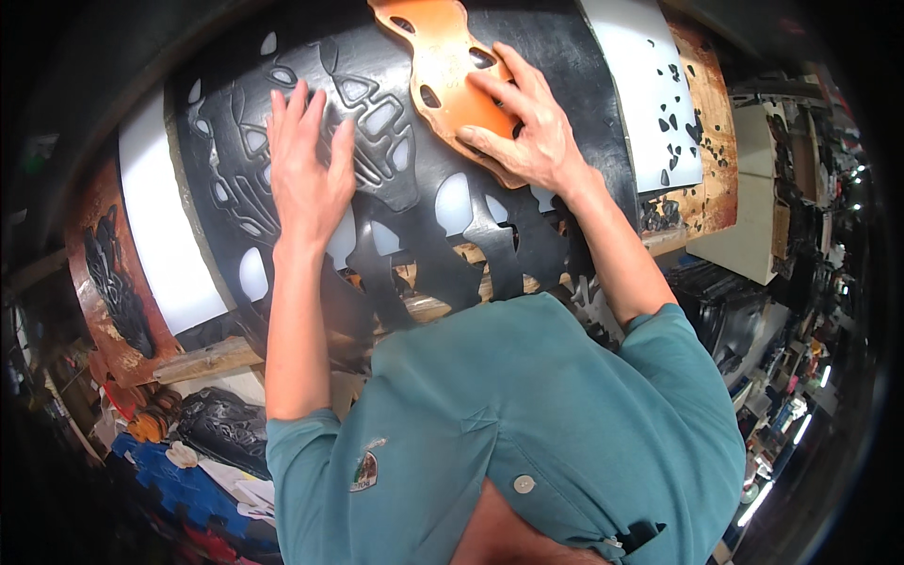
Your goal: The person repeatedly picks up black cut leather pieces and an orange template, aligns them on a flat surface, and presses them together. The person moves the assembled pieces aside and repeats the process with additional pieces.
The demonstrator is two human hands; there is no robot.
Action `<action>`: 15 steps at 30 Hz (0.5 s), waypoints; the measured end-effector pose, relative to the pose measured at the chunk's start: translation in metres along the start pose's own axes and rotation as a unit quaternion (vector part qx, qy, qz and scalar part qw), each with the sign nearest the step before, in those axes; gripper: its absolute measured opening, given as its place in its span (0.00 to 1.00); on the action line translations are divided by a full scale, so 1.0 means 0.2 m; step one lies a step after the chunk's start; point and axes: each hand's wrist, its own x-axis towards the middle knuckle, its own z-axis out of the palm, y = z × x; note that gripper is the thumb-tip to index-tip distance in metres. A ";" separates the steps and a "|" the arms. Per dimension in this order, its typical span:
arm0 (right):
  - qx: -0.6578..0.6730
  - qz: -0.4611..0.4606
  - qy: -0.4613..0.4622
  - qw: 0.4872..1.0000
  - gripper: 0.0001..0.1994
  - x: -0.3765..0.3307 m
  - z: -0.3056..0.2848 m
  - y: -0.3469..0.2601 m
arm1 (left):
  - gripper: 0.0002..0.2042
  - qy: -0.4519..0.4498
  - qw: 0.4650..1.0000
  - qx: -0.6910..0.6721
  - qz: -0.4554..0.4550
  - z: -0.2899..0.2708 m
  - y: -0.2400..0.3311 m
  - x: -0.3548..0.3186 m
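A large black sheet (pixel 556 71), leather-like, lies over a white board, with cut-out holes and strips hanging toward me. On its left part sits an embossed black piece (pixel 384 155) with raised ridges and openings. My left hand (pixel 309 174) rests palm down on that part, fingers stretched out and thumb apart, holding nothing. Farther right, an orange cutting die or template (pixel 450 80) with oval openings and a wavy outline lies on the sheet. My right hand (pixel 532 127) is on its right edge, thumb and fingers spread over it; whether the fingers curl under the edge is hidden.
White board (pixel 165 217) shows left and right of the sheet. Small black scraps (pixel 673 122) are scattered at the right. A black cut piece (pixel 118 278) lies on the brown board at the left. Wooden beam (pixel 212 361) runs along the near edge. Black stacked material (pixel 725 311) stands lower right.
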 end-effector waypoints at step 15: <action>0.032 -0.091 0.098 0.991 0.09 -0.15 0.08 -0.14 | 0.12 0.022 0.996 -0.071 0.050 -0.01 0.51 -0.73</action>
